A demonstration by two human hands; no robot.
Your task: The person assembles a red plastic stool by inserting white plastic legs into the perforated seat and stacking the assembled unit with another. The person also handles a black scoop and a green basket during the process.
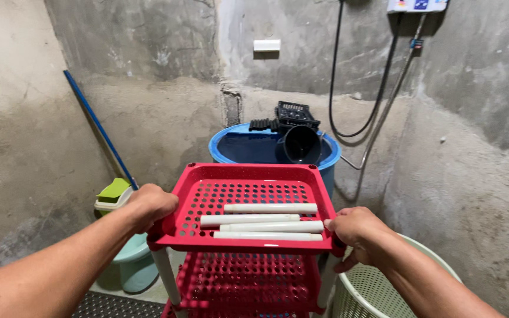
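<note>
Red perforated rack [248, 194], tiered, sitting dead centre in front of the person; top tray is lying at chest-to-waist level in the head view, with a second tray [248, 280] showing below it on pale upright legs [165, 271].

Left hand [148, 205] is curling over the tray's near-left corner, fingers wrapped down on the rim. Right hand [357, 231] is clamping the near-right corner the same way, thumb on top, fingers going under the edge. Both hands are closing on the rack; neither is nearer than the other, since they are gripping opposite ends of the same front rim.

Tray's long axis is running left to right, across the body, so the hands are bracketing it at its two short sides. Four white tubes [266, 222] are lying loose on the top tray, parallel to that axis, bunched toward the near edge and free to roll.

Directly behind the rack: blue tub [231, 147] with a black funnel-shaped cup [301, 144] and black baskets [293, 115] resting on its rim. Left: blue-handled mop or broom [98, 129] leaning on the wall, small pale-green lidded bin [122, 235] below it. Right: pale woven laundry basket [378, 288], just beside the right wrist.

Room is bare grey concrete, rough and stained; hoses [378, 112] are hanging from a wall unit at upper right.
</note>
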